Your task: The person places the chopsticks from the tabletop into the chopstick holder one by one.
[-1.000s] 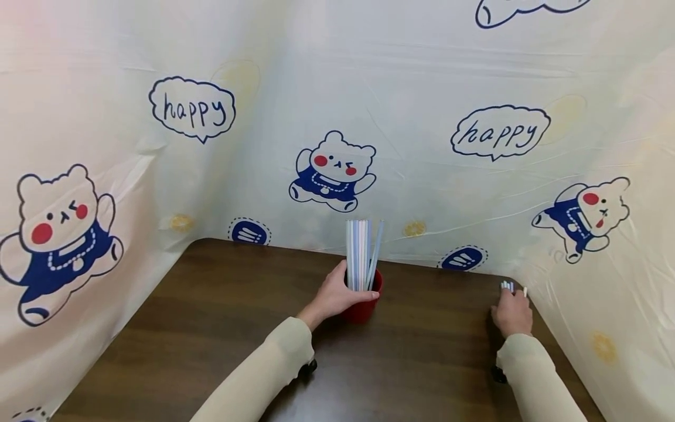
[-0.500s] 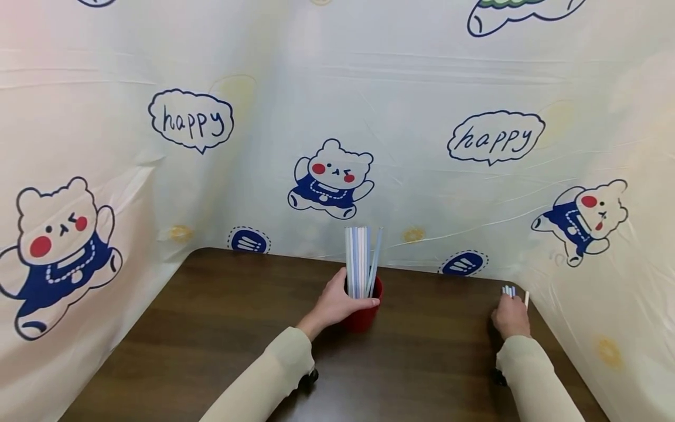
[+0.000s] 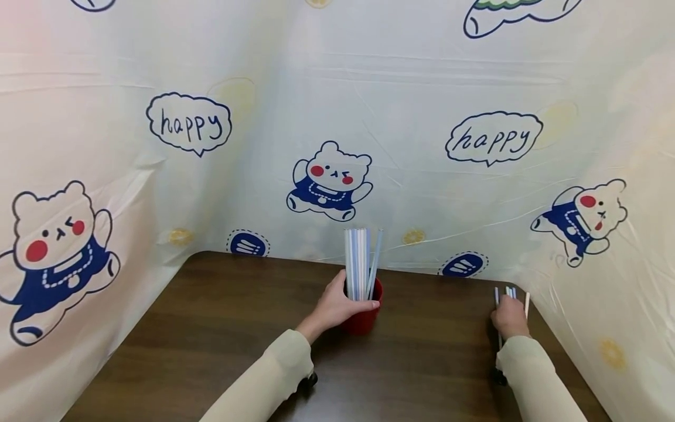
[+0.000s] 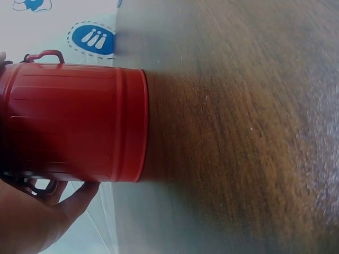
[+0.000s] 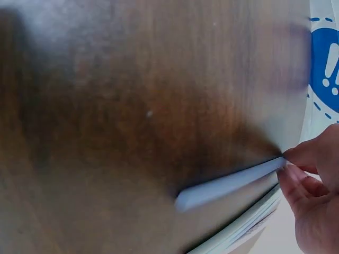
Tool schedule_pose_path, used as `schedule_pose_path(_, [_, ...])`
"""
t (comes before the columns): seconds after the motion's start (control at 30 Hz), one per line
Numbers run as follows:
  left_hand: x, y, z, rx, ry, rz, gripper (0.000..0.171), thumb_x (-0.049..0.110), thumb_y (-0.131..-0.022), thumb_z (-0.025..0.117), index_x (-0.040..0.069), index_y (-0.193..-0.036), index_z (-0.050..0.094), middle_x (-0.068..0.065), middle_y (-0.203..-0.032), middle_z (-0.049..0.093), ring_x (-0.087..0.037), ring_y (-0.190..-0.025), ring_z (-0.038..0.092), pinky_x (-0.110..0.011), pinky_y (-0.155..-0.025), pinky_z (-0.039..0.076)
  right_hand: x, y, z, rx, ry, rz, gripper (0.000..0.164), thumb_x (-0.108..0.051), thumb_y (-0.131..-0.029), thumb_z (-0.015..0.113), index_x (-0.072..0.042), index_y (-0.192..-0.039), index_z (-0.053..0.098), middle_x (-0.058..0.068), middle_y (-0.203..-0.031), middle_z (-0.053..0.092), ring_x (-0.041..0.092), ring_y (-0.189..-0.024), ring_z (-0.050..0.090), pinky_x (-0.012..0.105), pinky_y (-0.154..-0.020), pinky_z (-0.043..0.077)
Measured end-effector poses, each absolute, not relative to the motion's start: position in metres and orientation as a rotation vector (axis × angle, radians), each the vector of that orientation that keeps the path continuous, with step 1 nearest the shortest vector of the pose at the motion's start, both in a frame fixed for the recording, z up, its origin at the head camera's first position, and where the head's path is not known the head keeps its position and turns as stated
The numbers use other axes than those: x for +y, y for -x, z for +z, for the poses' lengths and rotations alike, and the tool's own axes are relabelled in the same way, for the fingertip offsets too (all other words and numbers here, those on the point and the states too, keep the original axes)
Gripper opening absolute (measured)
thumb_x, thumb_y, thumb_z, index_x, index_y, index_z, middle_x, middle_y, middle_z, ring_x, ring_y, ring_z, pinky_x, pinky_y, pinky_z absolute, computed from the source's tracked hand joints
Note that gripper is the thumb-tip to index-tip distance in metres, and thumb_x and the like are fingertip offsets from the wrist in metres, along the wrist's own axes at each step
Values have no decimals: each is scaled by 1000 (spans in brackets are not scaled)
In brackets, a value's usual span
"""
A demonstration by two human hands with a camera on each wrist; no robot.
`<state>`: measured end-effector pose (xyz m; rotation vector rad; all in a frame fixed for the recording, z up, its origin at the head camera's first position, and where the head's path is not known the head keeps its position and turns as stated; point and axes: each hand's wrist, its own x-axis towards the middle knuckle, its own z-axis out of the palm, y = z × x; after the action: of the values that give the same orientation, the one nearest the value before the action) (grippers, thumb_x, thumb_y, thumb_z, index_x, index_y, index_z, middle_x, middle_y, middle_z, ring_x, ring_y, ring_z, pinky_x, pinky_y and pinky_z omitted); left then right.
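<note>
Near the back middle of the table, my left hand [image 3: 334,302] grips a red bucket [image 3: 364,322], thumb across its rim. A bundle of straws [image 3: 358,264], white and pale blue, stands upright in it; one leans to the right. The left wrist view shows the bucket's ribbed wall [image 4: 69,121] and small side handles, with its base on or close to the tabletop. At the right back corner, my right hand [image 3: 510,319] pinches a single pale blue straw [image 5: 228,185] between thumb and fingertips. Beside it lie several more straws [image 5: 249,227], partly hidden by the hand.
The dark brown wooden table [image 3: 253,328] meets a printed cloth curtain [image 3: 411,187] at its back and sides. One pale straw [image 3: 527,302] lies close to the right edge.
A pale blue straw now shows to the left of my right hand, apart from the others. The left hand keeps its grip on the bucket. The head view has tilted up slightly.
</note>
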<state>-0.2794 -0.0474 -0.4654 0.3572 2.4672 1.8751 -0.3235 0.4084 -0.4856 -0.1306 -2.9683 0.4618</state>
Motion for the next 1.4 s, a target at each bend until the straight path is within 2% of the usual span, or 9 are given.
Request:
schedule_pose_path(0.17, [-49,277,-465,2457,-363,1880,85,40,-77,90,23,-145,43,-1,-139,56,-25,-120,59,-58,-104,49,401,323,-474,-3071,157,502,8,3,-80,59,11,-79,55,26,-77,59,39,-70,57,51,-64,52])
schedule_pose_path(0.3, [-49,277,-463,2466,-354,1862,85,41,-77,90,24,-145,42,0,-139,56,-24,-120,58,-57,-104,49,390,326,-461,-3178,253,777,8,5,-81,59,12,-83,55,23,-77,59,29,-63,65,40,-58,58])
schedule_pose_path(0.4, [-48,279,-463,2471,-361,1855,84,41,-77,89,24,-145,43,0,-139,56,-24,-120,59,-56,-104,49,383,328,-454,-3170,382,1156,14,8,-83,63,15,-91,54,22,-79,61,24,-61,70,36,-61,62])
schedule_pose_path(0.53, [-48,282,-462,2483,-369,1840,83,40,-78,89,23,-145,43,0,-138,56,-23,-119,59,-55,-104,49,370,326,-448,-3104,426,1571,29,13,-85,64,20,-106,46,20,-86,58,23,-67,71,39,-70,63])
schedule_pose_path(0.63, [-48,282,-462,2484,-372,1828,84,41,-77,90,23,-145,43,0,-138,56,-23,-119,59,-54,-105,49,360,322,-451,-3059,368,1741,29,14,-87,61,26,-109,45,19,-87,62,22,-69,71,37,-72,63])
schedule_pose_path(0.77, [-48,282,-462,2478,-368,1836,86,43,-76,90,23,-146,43,0,-139,56,-23,-120,58,-54,-105,48,345,319,-459,-2923,252,1942,22,13,-92,58,26,-109,51,15,-83,67,17,-72,71,32,-72,63])
schedule_pose_path(1.0, [-48,281,-462,2453,-354,1863,88,43,-76,89,24,-147,41,0,-141,55,-24,-122,58,-56,-105,48,303,323,-460,-2581,77,2111,30,13,-94,57,23,-118,42,13,-87,67,16,-76,72,30,-74,62])
schedule_pose_path(1.27, [-46,282,-462,2467,-359,1853,87,43,-76,90,24,-146,42,0,-139,56,-23,-121,58,-54,-105,48,264,325,-429,-2332,-79,2063,32,11,-95,61,17,-121,44,7,-89,64,14,-77,73,31,-77,62])
schedule_pose_path(1.4, [-48,282,-462,2471,-354,1853,86,40,-76,90,23,-145,43,0,-138,56,-22,-120,58,-55,-104,49,240,321,-405,-2210,-152,2038,34,8,-94,65,12,-121,46,9,-96,60,14,-77,73,33,-79,62])
